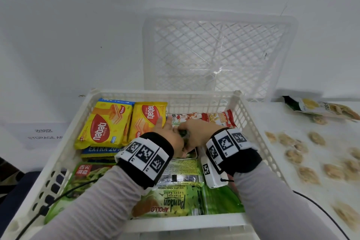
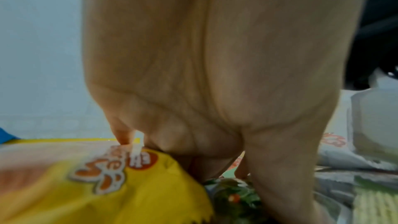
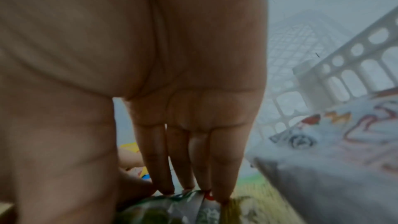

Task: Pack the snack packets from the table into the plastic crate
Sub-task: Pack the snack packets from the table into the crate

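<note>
Your grey sleeves (image 1: pixel 91 197) come in from the near edge and cover much of the white plastic crate (image 1: pixel 64 154), hiding parts of the green packets on its floor; the Pandan layer cake packet (image 1: pixel 171 203) lies nearest you, flat, its print upside down from your side and its long axis running left to right. Just beyond the wristbands, your left hand (image 1: pixel 171 139) and right hand (image 1: pixel 196 130) meet over the middle of the crate, palms down, both on a small dark green packet (image 3: pixel 172 209) that is almost wholly covered in the head view, so its direction cannot be told. In the right wrist view your fingertips (image 3: pixel 221 195) and thumb pinch its crinkled top edge; your left hand's fingers curl down onto it too, though blur hides how firmly they grip. To the left, two yellow Nabati wafer packets (image 1: pixel 105 124) lie side by side, their long axes pointing away from you. Behind your hands lie a peanut packet (image 1: pixel 218 119) and a white one, partly hidden. Farther off, a second, see-through crate (image 1: pixel 218 52) leans against the wall, and at the far right an open bag (image 1: pixel 319 109) lies on the table (image 1: pixel 272 115) beside scattered crackers (image 1: pixel 309 161), cut off by the frame.
</note>
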`<state>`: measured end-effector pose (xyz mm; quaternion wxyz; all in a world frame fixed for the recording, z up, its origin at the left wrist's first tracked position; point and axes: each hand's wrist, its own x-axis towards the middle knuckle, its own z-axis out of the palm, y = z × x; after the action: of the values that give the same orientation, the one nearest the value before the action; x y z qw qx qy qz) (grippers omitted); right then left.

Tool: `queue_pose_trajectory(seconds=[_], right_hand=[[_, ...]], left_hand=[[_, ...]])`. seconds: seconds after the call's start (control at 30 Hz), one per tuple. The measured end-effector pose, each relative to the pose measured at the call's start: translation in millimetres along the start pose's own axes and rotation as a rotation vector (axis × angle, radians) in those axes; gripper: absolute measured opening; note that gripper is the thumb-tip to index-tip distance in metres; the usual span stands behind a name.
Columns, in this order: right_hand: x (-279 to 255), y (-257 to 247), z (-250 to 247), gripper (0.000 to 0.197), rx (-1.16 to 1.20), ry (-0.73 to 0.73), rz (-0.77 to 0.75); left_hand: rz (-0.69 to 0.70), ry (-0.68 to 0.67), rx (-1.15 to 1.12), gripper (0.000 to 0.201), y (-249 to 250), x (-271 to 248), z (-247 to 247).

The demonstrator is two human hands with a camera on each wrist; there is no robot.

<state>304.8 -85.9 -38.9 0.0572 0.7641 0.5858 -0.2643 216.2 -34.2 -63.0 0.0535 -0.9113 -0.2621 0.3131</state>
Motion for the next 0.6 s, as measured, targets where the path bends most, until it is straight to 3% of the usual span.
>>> queue_pose_trajectory(seconds=[0.33, 0.5, 0.6], right_hand=[[0.0, -10.7, 5.4, 0.035, -0.120, 0.008, -0.005], [-10.9, -3.1, -6.3, 0.032, 0.027, 0.082, 0.018], [-26.4, 2.1, -21.7, 0.039, 0.128, 0.129, 0.031]], left_hand=[[0.089, 0.068, -0.041, 0.076, -3.4, -5.8, -1.7], [0.139, 0.125, -0.198, 0.050, -13.8, -25.7, -20.4], [0.149, 0.193, -0.342, 0.052, -24.5, -40.8, -36.5]])
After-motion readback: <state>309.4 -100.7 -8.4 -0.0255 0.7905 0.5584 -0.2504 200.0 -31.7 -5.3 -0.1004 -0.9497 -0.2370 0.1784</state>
